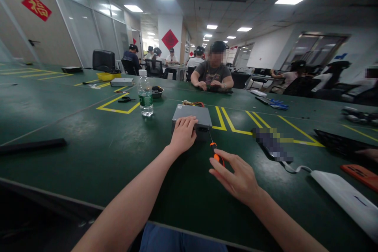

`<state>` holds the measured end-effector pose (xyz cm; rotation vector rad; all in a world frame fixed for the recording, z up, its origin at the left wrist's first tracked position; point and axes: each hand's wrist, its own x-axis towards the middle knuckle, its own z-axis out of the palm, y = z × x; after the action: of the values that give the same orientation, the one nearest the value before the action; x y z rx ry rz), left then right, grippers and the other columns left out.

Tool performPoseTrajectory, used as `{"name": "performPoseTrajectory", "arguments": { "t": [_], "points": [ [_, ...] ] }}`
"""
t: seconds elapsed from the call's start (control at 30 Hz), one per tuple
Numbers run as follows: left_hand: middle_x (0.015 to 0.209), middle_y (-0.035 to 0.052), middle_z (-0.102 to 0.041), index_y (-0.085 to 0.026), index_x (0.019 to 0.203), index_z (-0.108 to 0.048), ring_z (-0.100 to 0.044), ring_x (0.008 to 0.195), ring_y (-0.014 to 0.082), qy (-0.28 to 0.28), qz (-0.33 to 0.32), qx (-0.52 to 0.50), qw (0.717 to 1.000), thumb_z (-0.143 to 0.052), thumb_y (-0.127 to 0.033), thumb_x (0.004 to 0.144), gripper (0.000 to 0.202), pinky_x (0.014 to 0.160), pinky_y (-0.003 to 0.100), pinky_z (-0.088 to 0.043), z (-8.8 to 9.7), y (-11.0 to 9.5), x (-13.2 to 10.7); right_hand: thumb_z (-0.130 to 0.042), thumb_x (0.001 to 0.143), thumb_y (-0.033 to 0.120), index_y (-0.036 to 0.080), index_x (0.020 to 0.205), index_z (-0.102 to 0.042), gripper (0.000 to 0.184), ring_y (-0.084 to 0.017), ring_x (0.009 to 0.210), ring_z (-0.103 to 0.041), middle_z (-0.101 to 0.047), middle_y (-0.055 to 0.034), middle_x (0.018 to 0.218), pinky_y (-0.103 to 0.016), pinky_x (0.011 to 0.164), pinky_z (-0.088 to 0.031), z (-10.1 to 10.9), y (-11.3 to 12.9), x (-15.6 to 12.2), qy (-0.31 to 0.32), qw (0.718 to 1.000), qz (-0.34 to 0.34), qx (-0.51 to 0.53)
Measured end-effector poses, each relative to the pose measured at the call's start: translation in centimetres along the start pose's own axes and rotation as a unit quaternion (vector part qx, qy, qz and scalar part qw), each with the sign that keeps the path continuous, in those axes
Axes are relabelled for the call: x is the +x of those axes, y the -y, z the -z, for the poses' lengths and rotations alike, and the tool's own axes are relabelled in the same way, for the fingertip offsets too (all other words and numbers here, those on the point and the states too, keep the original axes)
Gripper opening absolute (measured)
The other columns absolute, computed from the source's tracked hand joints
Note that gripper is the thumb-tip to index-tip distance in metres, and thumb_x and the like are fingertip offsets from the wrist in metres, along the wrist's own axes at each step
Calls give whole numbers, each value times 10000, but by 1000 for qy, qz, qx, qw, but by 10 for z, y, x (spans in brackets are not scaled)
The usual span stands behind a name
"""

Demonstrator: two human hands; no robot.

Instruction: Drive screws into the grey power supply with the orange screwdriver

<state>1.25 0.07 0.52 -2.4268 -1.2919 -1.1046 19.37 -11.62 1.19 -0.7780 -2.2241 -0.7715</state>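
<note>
A grey metal computer power supply (201,115) rests on the green table in front of me, its bundle of coloured cables (191,103) at the far side. My left hand (184,132) lies over its near left part, fingers stretched across the top. An orange and black screwdriver (217,157) is pinched between the thumb and fingers of my right hand (236,173). Its thin shaft points away from me, with the tip at the near right corner of the power supply. Whether the tip sits in a screw is too small to tell.
A water bottle (145,96) stands left of the power supply, with a metal bowl (157,92) behind it. To the right lie a phone (270,145), a white power bank (345,197) and an orange phone (360,175). A person (214,69) sits across the table (118,173).
</note>
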Motion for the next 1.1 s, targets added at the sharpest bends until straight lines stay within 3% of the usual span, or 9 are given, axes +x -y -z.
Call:
{"name": "performPoseTrajectory", "arguments": {
  "t": [0.23, 0.47, 0.8, 0.93, 1.03, 1.1],
  "points": [
    [1246, 39, -512, -209, 1100, -480, -408, 1187, 202, 5, 3, 1, 1000, -457, -143, 764, 343, 1020, 386, -263, 0, -1, 0, -499, 794, 205, 159, 1096, -545, 310, -191, 904, -574, -549, -138, 1124, -324, 736, -494, -2, 1, -6, 22, 999, -24, 36],
    [1236, 38, -517, -208, 1096, -482, -417, 1175, 203, -4, -5, 6, 1000, -467, -145, 756, 347, 1016, 375, -269, -1, 0, 0, -505, 826, 218, 165, 980, -580, 179, -161, 803, -546, -543, -113, 930, -279, 663, -488, -1, 1, -2, 12, 1000, -18, -19],
    [1237, 42, -515, -207, 1099, -478, -413, 1183, 199, -7, -5, 6, 1000, -464, -143, 760, 345, 1023, 376, -266, -1, 0, 0, -446, 825, 188, 125, 992, -547, 205, -197, 901, -534, -513, -151, 996, -310, 727, -490, -10, 15, 0, 25, 995, -17, -97],
    [1235, 47, -516, -203, 1099, -478, -411, 1185, 199, -8, -8, 7, 1000, -456, -146, 769, 336, 1023, 379, -266, -2, 0, -1, -503, 814, 159, 161, 1043, -533, 231, -155, 774, -543, -563, -100, 916, -306, 740, -455, -10, 10, -2, 14, 990, -3, -144],
    [1241, 48, -511, -201, 1101, -477, -407, 1189, 202, -7, -7, 10, 1000, -456, -150, 770, 336, 1025, 384, -262, -2, 0, -1, -507, 829, 206, 188, 975, -555, 154, -137, 689, -527, -574, -62, 820, -318, 730, -425, -5, 7, -2, 23, 986, -26, -165],
    [1241, 44, -512, -203, 1104, -477, -408, 1188, 202, -3, -4, 13, 1000, -460, -154, 769, 339, 1027, 384, -262, -3, 0, -1, -505, 830, 232, 171, 916, -561, 119, -150, 711, -532, -581, -83, 856, -322, 717, -419, -3, 7, -1, 19, 985, -51, -164]
  ]
}}
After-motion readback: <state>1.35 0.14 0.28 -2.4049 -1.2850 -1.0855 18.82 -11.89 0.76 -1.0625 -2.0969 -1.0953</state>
